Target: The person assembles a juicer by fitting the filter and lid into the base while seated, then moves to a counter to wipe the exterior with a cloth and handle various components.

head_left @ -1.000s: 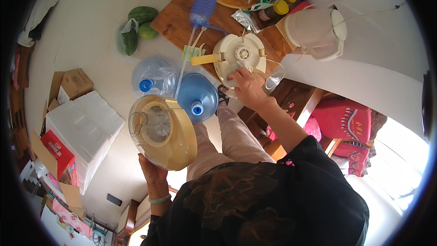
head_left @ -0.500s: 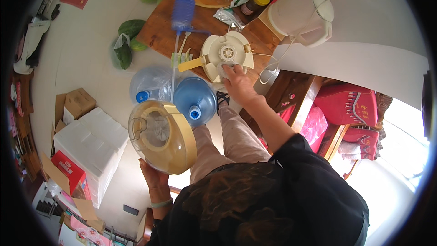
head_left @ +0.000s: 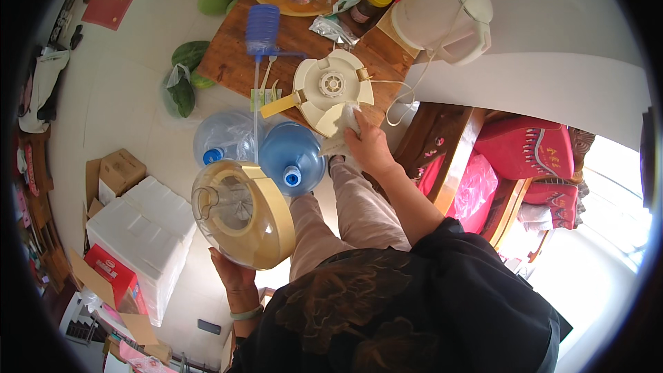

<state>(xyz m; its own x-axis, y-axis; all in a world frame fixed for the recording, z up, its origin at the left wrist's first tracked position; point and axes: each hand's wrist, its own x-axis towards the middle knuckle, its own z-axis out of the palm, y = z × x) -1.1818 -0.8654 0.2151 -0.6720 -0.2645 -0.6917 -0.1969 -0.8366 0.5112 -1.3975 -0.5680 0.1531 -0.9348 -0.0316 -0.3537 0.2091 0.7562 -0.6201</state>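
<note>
My left hand (head_left: pixel 233 275), low and left of my body, grips a rounded see-through plastic tank (head_left: pixel 273 242) from below. The tank has a cream ring and band and is tilted, its round opening showing. Some of my left fingers are hidden behind it. In my right hand (head_left: pixel 371 146) a whitish crumpled cloth (head_left: pixel 349 119) is pinched at the near edge of a round cream plastic base (head_left: pixel 324 67). That base sits on the wooden table (head_left: pixel 231 45), with a grille-like disc in its middle and a yellow tab sticking out to the left.
Two large water bottles, one blue (head_left: pixel 280 148) and one clear (head_left: pixel 219 135), stand before my legs. A blue hand pump (head_left: pixel 262 31) rises beside the table. A white kettle (head_left: pixel 442 17) stands at the right. White foam box (head_left: pixel 145 228) lies left; wooden seat (head_left: pixel 452 159) right.
My right hand has drawn the cloth toward me, to the base's near edge, where more of the cloth shows. The whole view has shifted slightly. The tank stays in my left hand.
</note>
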